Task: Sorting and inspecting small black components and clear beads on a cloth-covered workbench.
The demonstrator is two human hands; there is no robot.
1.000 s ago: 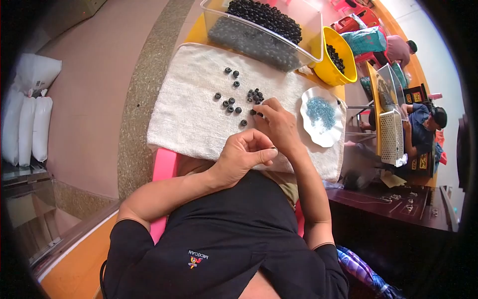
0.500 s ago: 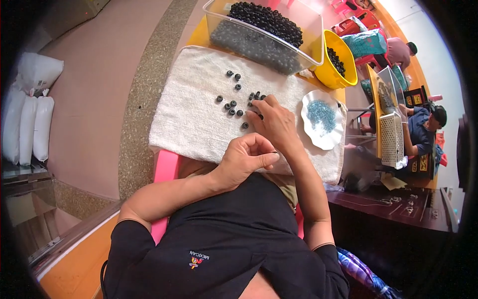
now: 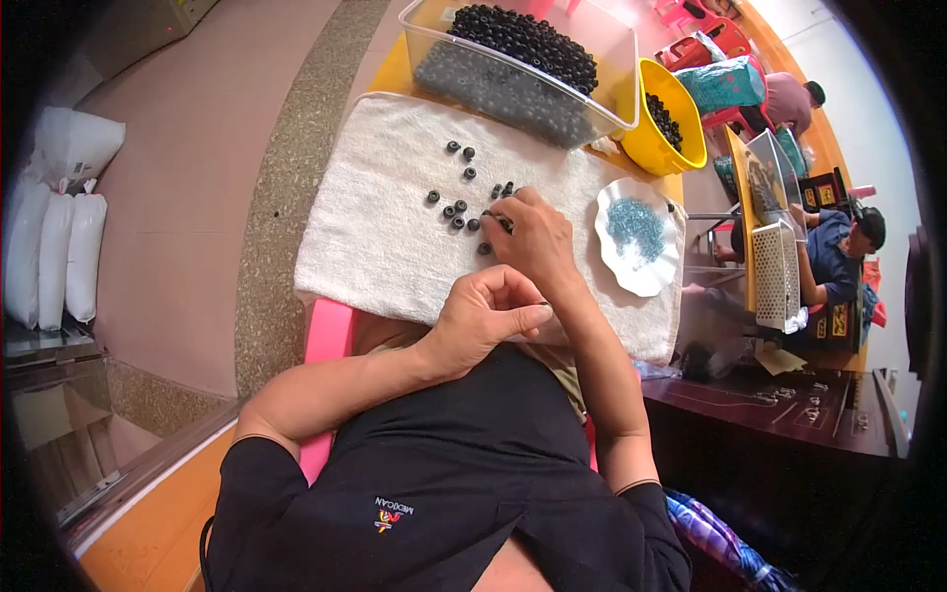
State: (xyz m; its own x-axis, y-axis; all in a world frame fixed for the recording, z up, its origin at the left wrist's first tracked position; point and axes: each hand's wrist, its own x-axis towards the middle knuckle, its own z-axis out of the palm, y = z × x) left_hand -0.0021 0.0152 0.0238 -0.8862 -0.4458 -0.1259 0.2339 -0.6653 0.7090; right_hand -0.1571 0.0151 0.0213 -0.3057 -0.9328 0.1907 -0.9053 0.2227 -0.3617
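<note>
right hand (image 3: 533, 237) fingertips pinch a small dark bead among the loose beads (image 3: 459, 202) on the white towel (image 3: 385, 247) | left hand (image 3: 488, 316) curled closed just behind it, contents hidden | white dish (image 3: 641, 281) of blue bits right; clear bin (image 3: 513, 84) behind

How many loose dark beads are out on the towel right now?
About 10 dark beads on the white towel: three near the top, one at the left, a cluster by the right hand, one below it. The hand may hide more.
</note>
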